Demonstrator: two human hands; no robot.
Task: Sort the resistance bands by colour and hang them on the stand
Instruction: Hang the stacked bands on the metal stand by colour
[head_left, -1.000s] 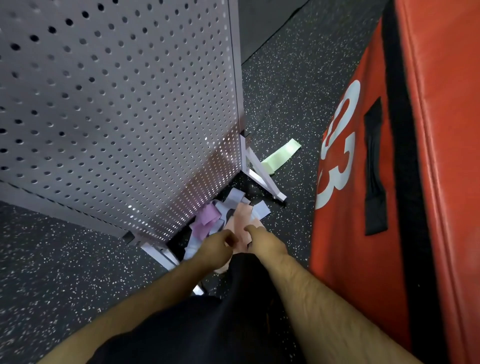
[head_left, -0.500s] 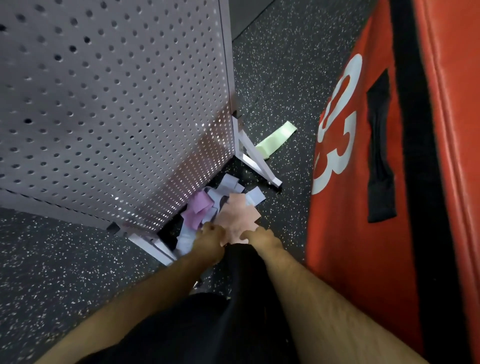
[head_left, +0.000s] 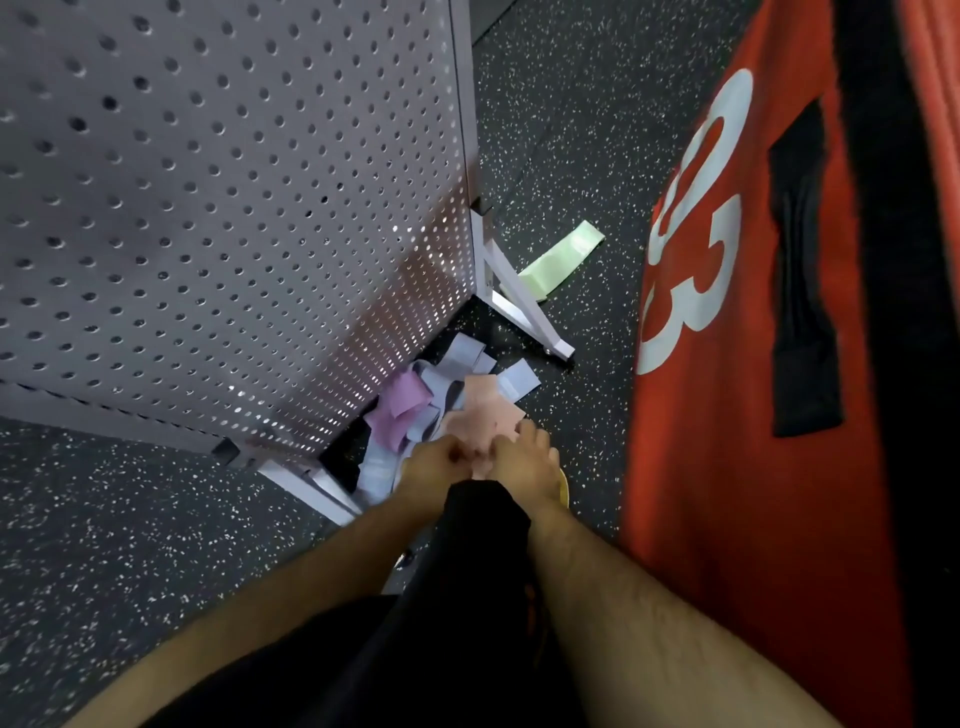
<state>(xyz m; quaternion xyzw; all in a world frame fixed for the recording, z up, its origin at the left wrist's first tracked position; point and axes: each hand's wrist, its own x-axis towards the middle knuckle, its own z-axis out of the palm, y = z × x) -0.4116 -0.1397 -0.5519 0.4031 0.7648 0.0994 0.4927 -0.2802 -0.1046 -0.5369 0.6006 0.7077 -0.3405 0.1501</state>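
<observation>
This place looks like a gym or a fitness studio. The floor (head_left: 561, 130) is dark rubber with small white speckles, as is common in training rooms, and at 3 o'clock stands a big red padded box (head_left: 769, 415) with a white number and a black strap handle, like a soft jump box. At 10 o'clock there is a grey perforated metal stand (head_left: 234, 218) on white legs, and thin resistance bands (head_left: 457, 384) in several pale colours lie at its foot.

Peach band (head_left: 485, 415) just beyond the fingers (head_left: 527, 434), purple band (head_left: 400, 410) and pale blue bands (head_left: 462, 353) further out; grey pegboard (head_left: 234, 208), black white-speckled floor (head_left: 571, 130), red mat (head_left: 753, 415) with white numbers
</observation>
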